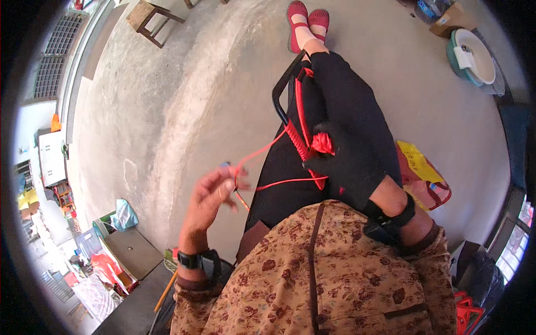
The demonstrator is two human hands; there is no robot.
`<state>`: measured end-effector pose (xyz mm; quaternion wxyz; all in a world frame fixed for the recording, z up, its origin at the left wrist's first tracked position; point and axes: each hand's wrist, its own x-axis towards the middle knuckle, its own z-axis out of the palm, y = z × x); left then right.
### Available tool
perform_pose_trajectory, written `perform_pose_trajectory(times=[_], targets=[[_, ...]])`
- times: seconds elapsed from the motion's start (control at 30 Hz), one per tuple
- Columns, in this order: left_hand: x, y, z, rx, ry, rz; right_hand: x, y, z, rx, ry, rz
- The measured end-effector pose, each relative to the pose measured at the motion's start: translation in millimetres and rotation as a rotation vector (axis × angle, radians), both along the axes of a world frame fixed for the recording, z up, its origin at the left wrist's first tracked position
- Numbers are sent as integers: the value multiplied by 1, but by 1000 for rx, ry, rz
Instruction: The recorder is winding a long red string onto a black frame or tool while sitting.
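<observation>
Over the lap of a seated person in black trousers, a black metal frame (282,84) with a curved bar lies along the legs, partly wrapped with bright red cord (298,142) in tight coils. Right hand (349,167), in a black glove, rests on the wrapped part of the frame and closes around a small red bundle of cord (322,143) at its fingertips. Left hand (211,195), bare, is raised to the left of the lap, its fingers pinched on the red cord; two strands run from it to the frame, apart from each other. A thin orange stick (242,199) shows just below the left fingers; whether they grip it cannot be told. Both wrists carry black bands. Beyond the knees are red shoes (307,22) on a grey concrete floor (184,95). A wooden stool (151,19) stands far left, a pale basin (474,56) far right, and a yellow-and-red bag (421,176) lies beside the right thigh.
</observation>
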<state>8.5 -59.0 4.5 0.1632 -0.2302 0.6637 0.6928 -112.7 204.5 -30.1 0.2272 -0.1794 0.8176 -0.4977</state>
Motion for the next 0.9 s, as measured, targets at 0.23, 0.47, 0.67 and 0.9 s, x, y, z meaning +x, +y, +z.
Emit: perform_pose_trajectory(times=[0.23, 0.47, 0.67, 0.9], targets=[[-93, 40, -30, 215, 201, -15, 3, 6, -8, 303, -128, 234], [-90, 53, -37, 147, 204, -56, 1, 12, -7, 321, -124, 286], [-77, 58, -41, 144, 186, -56, 3, 12, -10, 333, -77, 335], [-78, 60, -38, 128, 209, -91, 2, 11, -3, 305, -28, 298]])
